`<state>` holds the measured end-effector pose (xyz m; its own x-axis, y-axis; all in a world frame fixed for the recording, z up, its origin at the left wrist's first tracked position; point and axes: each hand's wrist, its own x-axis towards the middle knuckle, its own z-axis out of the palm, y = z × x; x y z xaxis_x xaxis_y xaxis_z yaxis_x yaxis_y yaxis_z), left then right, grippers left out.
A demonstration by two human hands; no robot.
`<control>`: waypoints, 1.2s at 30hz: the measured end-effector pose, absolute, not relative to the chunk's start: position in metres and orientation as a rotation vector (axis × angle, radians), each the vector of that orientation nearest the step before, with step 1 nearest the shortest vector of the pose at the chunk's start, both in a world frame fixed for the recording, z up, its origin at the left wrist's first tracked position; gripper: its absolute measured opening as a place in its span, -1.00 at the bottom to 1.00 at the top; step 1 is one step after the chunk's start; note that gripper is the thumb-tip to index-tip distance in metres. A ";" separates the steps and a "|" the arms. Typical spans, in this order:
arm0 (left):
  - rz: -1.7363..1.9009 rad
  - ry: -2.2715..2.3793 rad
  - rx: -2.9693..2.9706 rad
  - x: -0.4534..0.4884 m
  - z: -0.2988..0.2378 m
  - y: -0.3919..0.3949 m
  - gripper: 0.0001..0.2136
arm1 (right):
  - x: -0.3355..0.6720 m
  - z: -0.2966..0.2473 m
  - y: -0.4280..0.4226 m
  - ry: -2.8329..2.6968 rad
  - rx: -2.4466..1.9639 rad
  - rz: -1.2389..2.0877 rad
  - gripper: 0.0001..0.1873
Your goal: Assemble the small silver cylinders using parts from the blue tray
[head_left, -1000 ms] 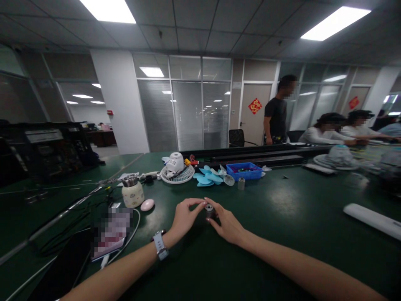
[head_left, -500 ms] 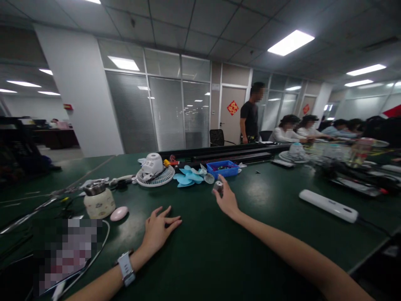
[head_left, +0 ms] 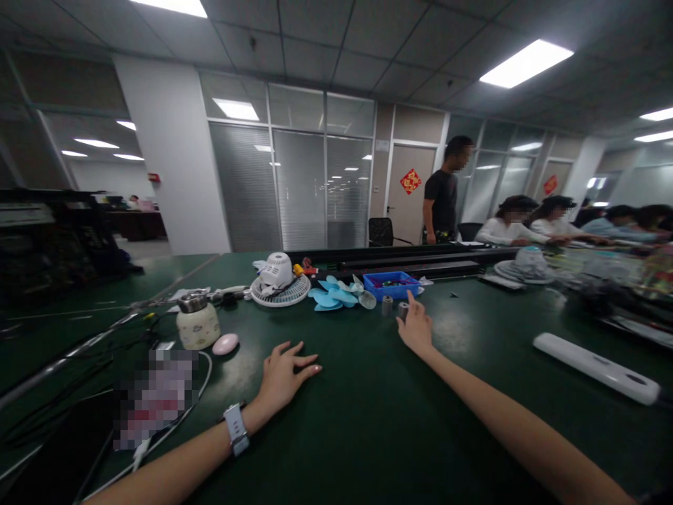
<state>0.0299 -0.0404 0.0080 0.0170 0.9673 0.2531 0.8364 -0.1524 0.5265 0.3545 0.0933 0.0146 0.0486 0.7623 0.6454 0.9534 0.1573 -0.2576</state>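
My right hand (head_left: 415,327) reaches far forward over the green table (head_left: 368,421). Its fingertips are closed on a small grey metal cylinder (head_left: 402,309) that stands on the table, with the index finger lifted above it. A second grey cylinder (head_left: 387,305) stands just to its left. My left hand (head_left: 287,374), with a watch (head_left: 236,429) on the wrist, lies flat on the table with fingers spread and holds nothing.
Beyond the cylinders are a blue parts tray (head_left: 392,284), light blue fan blades (head_left: 334,298) and a white fan guard (head_left: 278,282). At the left stand a cream jar (head_left: 197,324) and a pink oval (head_left: 226,344). A white power strip (head_left: 596,368) lies right. People sit far right; one stands (head_left: 444,193).
My right hand carried the cylinder from in front of me out to beside the other cylinder. My left hand let go of it and settled flat on the table.
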 end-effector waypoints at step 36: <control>1.504 1.763 1.475 0.039 0.010 -0.040 -0.71 | 0.401 0.040 0.137 -1.947 -1.679 -0.249 -0.60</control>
